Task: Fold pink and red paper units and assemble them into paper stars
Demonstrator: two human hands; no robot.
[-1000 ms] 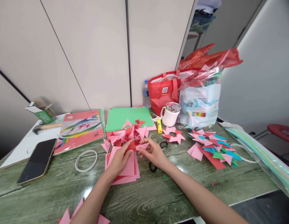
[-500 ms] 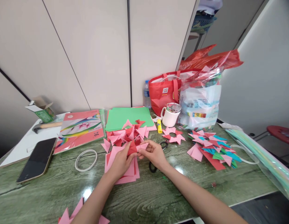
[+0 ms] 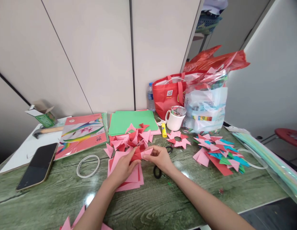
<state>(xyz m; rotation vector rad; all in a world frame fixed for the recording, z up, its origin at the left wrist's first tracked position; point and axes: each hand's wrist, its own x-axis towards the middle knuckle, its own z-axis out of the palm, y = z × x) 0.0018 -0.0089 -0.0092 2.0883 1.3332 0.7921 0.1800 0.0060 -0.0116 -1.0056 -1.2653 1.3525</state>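
Note:
Between my two hands are joined folded paper pieces, a red folded paper piece (image 3: 137,154) and a pink folded paper piece (image 3: 147,152). My left hand (image 3: 123,166) pinches the red one, thumb in front. At its right end, my right hand (image 3: 161,158) grips the pink one between thumb and fingers. Below them lies a stack of pink and red paper sheets (image 3: 129,186). Just behind is a heap of pink and red folded pieces (image 3: 134,137). Black-handled scissors (image 3: 157,172) lie partly hidden under my right hand.
Behind the heap lie green sheets (image 3: 133,121), with a yellow glue stick (image 3: 164,130) and white mug (image 3: 174,120) to their right. A paper ring (image 3: 178,140) and colourful folded pieces (image 3: 217,150) lie rightward. On the left are a phone (image 3: 38,164), white hoop (image 3: 88,166) and hammer (image 3: 49,130).
Both hands stay nearly in place, still holding the joined red and pink pieces, which have turned slightly. The view has shifted a little.

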